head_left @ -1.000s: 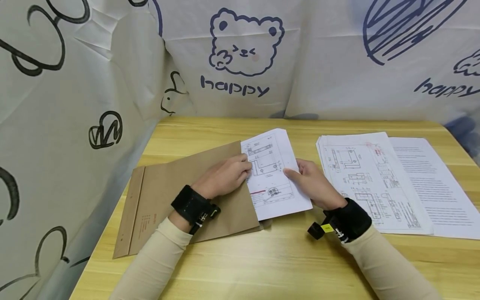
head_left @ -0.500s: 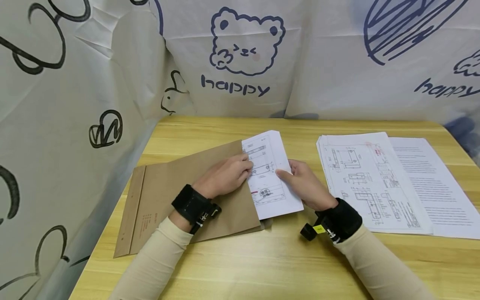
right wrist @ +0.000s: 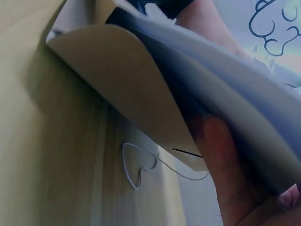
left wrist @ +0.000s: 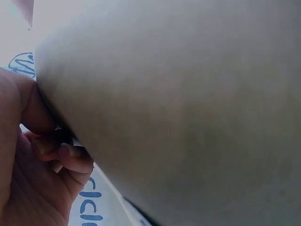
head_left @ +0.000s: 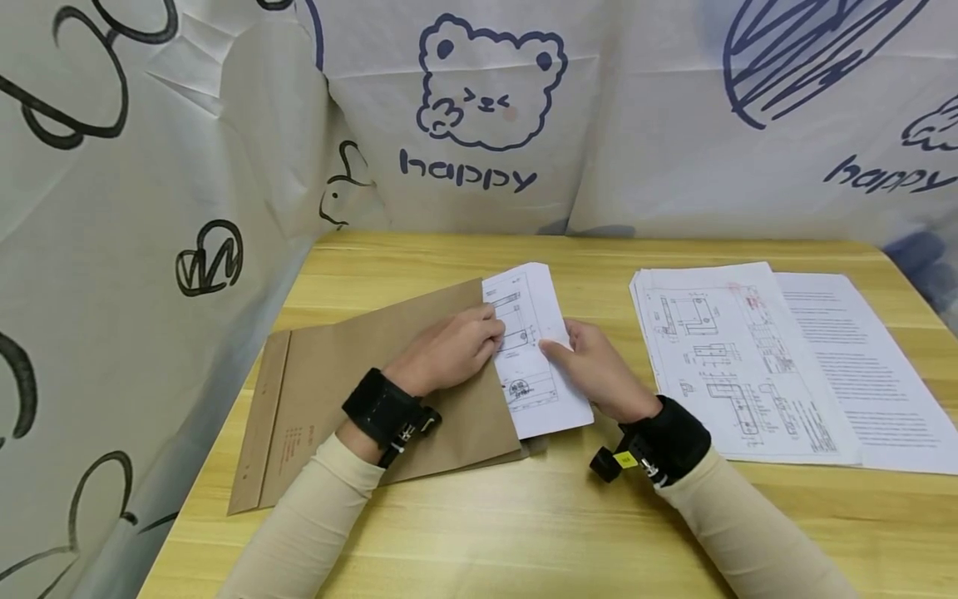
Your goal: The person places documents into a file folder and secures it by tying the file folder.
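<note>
A brown paper envelope (head_left: 359,399) lies slanted at the left of the table, its mouth to the right. My left hand (head_left: 449,349) pinches the upper layer at that mouth; in the left wrist view, the envelope (left wrist: 183,117) fills most of the picture beside the curled fingers. White sheets with a technical drawing (head_left: 533,374) stick partly out of the opening, the rest hidden inside. Along their outer edge my right hand (head_left: 602,370) grips them, thumb on top. From the right wrist, the sheets (right wrist: 230,94) appear above the envelope's flap (right wrist: 113,70).
To the right lies a stack of drawing sheets (head_left: 741,366), overlapping printed text pages (head_left: 876,366). A thin string (right wrist: 136,186) hangs near the flap in the right wrist view. White cloth with drawn figures (head_left: 644,150) stands behind the wooden table (head_left: 539,532).
My right hand has moved left with the drawing sheets, and less of them shows outside the envelope. My left hand has stayed in place at the mouth.
</note>
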A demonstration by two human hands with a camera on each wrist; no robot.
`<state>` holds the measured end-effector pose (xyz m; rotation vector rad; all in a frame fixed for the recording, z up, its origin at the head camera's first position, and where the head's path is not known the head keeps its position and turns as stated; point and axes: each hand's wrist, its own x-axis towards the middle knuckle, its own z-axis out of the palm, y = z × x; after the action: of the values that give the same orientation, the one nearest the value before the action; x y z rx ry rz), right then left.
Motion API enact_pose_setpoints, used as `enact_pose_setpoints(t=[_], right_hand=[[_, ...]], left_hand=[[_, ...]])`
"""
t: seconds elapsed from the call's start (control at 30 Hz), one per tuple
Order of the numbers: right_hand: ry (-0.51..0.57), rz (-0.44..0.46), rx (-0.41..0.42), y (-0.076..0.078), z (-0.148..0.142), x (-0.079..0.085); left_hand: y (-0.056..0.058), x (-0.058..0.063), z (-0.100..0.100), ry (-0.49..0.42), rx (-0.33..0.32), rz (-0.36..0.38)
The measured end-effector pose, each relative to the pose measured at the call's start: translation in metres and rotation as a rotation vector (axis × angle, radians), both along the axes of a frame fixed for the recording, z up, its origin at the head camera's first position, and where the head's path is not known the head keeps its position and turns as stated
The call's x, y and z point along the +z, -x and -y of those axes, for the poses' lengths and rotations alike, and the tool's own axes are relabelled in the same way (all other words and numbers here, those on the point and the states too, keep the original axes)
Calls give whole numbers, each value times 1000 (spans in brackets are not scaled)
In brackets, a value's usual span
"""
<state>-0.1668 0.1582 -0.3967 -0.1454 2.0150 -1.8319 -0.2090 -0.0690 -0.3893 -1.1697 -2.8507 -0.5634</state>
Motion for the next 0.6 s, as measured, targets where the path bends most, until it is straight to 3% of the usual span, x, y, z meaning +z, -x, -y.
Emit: enact_pose_setpoints(t=[0.23, 0.6], right_hand=[[-51, -10, -5, 1, 4, -2], [-14, -12, 32, 2, 15, -8]], left_hand=[[0, 0, -1, -3, -7, -10], [0, 0, -1, -11, -12, -12]])
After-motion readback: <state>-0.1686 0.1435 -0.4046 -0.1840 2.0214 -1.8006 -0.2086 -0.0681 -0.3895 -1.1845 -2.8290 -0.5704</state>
